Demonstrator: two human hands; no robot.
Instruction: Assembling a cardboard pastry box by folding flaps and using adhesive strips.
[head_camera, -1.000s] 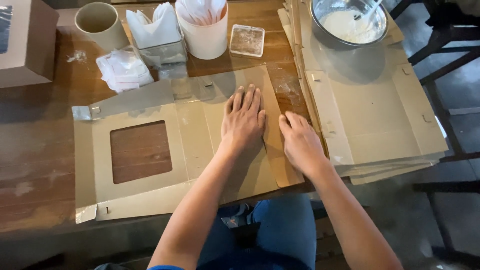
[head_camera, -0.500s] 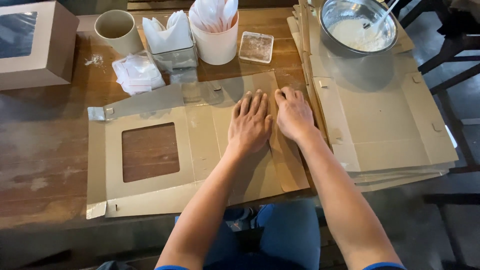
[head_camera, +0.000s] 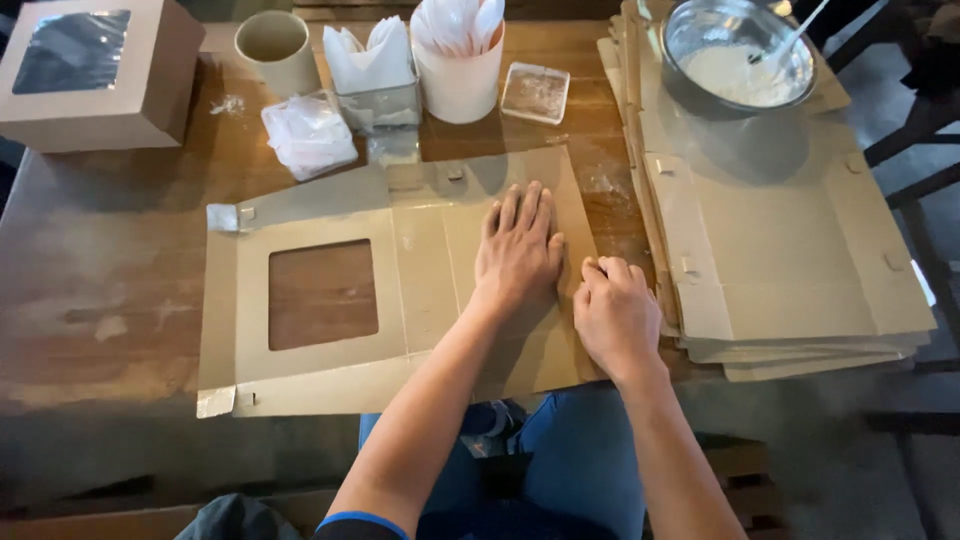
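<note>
Cardboard box blank (head_camera: 330, 300) could crease crooked: my left hand (head_camera: 517, 250) presses flat with open fingers, right hand (head_camera: 615, 315) curled at its edge.

1. We see a flat box blank (head_camera: 400, 290) of matt brown cardboard, smooth.
2. Table (head_camera: 110, 270): dark wood, worn, slightly glossy, patchy.
3. Mixing bowl (head_camera: 740, 60): shiny metal.
4. Stack of blanks (head_camera: 790, 270): same matt cardboard.
5. Folded box (head_camera: 95, 75): cardboard with a glossy clear film window.
6. Cup (head_camera: 275, 45): matt paper.
</note>
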